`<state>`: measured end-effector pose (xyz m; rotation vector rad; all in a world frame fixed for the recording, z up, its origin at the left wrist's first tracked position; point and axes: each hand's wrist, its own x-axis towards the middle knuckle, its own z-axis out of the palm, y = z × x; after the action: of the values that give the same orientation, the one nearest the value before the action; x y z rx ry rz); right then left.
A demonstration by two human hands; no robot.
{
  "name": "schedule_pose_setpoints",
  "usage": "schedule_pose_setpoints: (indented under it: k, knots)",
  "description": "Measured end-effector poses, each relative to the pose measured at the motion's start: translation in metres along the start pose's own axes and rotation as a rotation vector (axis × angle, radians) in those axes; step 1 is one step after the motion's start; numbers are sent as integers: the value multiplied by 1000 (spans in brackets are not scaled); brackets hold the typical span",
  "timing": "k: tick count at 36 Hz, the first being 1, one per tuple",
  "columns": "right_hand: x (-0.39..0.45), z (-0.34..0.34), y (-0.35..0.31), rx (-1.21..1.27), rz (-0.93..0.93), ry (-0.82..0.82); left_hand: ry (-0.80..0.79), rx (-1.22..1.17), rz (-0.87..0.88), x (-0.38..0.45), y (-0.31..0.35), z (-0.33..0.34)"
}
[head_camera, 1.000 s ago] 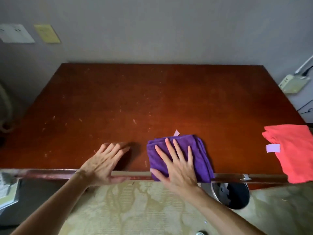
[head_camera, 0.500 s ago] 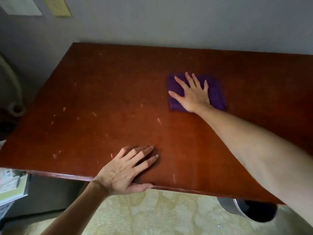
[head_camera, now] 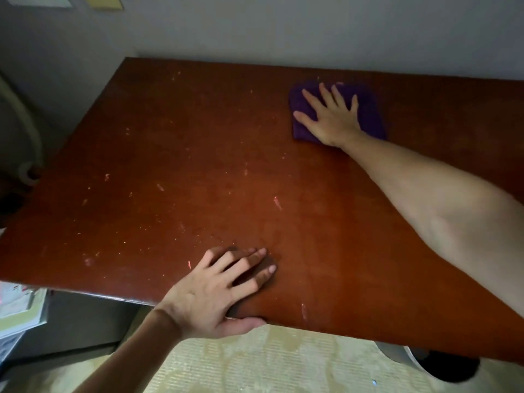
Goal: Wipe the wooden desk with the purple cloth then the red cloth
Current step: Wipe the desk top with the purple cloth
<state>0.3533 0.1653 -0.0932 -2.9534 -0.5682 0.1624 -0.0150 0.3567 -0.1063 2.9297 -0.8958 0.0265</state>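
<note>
The folded purple cloth (head_camera: 368, 109) lies far back on the reddish-brown wooden desk (head_camera: 198, 165), close to the wall. My right hand (head_camera: 331, 117) presses flat on it with fingers spread, arm stretched out across the desk. My left hand (head_camera: 218, 290) rests flat at the desk's near edge, fingers apart on the top and thumb under the rim, holding nothing. Pale scratches and specks mark the desk's left and middle. The red cloth is out of view.
A grey wall runs behind the desk, with paper notes (head_camera: 105, 0) at the top left. A pale hose (head_camera: 28, 131) hangs left of the desk. Papers (head_camera: 19, 307) sit lower left. A dark bin (head_camera: 442, 367) stands under the desk's right side on patterned flooring.
My right hand has pushed the purple cloth from the near edge to the far back of the desk. The view shifted left, so the red cloth left the frame. My left hand stayed put.
</note>
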Motion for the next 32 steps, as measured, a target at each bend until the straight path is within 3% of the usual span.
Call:
schedule_pose_setpoints:
  k: [4,9,16,20,26,32]
  knots:
    - [-66,13,-17,2,-31,19,-25,8,-11,2,2,-4]
    - [-211,39,-50,18,-81,97,-58,-33,-66,1,6,-13]
    - [-359,65,-85,15,-46,180,68,-55,-174,-4,12,-17]
    - [-362,67,-96,12,18,167,108,-44,-251,-6,14,-17]
    - [-311,55,-95,4,-42,97,186,-88,-490,-7,12,-14]
    - [-200,33,-86,17,-6,51,124,-129,-501,-4,6,-11]
